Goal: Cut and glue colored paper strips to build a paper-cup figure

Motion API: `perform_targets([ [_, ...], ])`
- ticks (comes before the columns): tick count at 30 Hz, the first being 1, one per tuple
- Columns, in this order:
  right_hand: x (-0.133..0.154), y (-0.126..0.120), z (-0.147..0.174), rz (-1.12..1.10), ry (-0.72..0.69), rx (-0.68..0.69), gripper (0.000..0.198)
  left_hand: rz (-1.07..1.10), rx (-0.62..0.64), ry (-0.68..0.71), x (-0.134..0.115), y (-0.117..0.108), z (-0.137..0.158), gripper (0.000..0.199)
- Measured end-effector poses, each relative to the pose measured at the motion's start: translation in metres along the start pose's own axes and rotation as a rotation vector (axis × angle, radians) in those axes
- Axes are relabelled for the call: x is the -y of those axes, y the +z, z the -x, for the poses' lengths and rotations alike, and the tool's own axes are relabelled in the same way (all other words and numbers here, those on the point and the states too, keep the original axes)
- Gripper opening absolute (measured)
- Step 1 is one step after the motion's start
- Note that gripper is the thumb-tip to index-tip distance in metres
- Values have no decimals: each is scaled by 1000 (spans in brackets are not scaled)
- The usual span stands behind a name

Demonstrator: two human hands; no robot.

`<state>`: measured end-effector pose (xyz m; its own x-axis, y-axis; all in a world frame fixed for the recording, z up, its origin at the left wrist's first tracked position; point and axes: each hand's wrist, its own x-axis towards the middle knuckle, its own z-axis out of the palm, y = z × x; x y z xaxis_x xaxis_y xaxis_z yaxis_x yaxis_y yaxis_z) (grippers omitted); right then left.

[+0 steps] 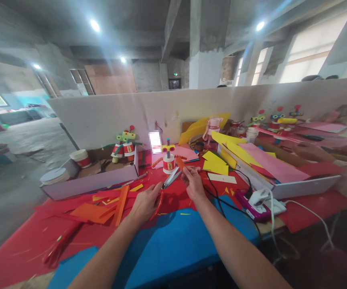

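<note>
My left hand (145,202) grips a pair of scissors (170,180) with red handles, their blades parted and pointing up toward the right. Between the fingers of my right hand (193,184) is a small piece of orange paper (179,162), just above the scissor tips; whether the blades touch it I cannot tell. Directly behind the scissors stands a paper-cup figure (169,163) with a yellow head and spring-like folded paper arms. Orange paper strips (120,205) and offcuts lie left of my left hand on red sheeting.
At left is a shallow box (92,185) with cups and finished figures. Coloured sheets fill another box (305,188) at right. A purple power strip (253,205) with plugs and trailing cables sits beside my right forearm. Blue sheeting (173,245) covers the near edge; a white partition (116,112) stands behind.
</note>
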<state>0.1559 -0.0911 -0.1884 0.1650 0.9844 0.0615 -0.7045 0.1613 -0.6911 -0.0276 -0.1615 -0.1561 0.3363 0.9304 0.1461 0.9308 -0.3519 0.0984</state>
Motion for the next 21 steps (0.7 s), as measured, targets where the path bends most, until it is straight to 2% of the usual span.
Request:
perform_targets([
  [6, -7, 0, 2, 100, 0, 94, 28, 19, 11, -11, 0, 5, 0, 46],
  [21, -10, 1, 7, 148, 69, 128, 25, 44, -27, -4, 1, 4, 1, 41],
])
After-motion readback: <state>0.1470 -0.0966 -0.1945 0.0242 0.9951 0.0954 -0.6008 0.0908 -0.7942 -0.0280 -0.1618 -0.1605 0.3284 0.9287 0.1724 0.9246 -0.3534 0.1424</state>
